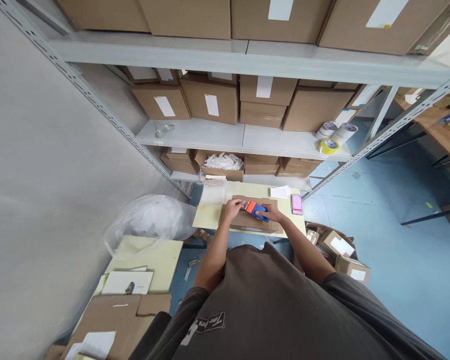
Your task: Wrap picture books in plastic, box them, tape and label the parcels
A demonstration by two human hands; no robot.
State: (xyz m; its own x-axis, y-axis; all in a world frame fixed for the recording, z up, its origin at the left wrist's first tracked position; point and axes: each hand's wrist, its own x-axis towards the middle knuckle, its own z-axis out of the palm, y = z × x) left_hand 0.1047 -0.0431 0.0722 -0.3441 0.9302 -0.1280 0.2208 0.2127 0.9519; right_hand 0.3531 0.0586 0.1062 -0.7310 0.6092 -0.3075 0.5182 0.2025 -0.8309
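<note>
One blue-and-orange handheld tape dispenser (258,212) sits in front of me, held just above a brown cardboard box (243,219) that lies on the pale yellow tabletop (209,216). I have the right hand's (272,213) grip clamped on the dispenser's blue end. At its orange end I see the left hand (234,208) with its fingers drawn in close; from this view I cannot tell whether that grip is pinching anything. Near the box's far right corner lie some white papers (280,192), with a flat pink rectangular object (296,204) at the tabletop's right edge. Beyond, on a grey metal shelf (206,131), I see a yellow tape roll (329,146) beside white ones.
</note>
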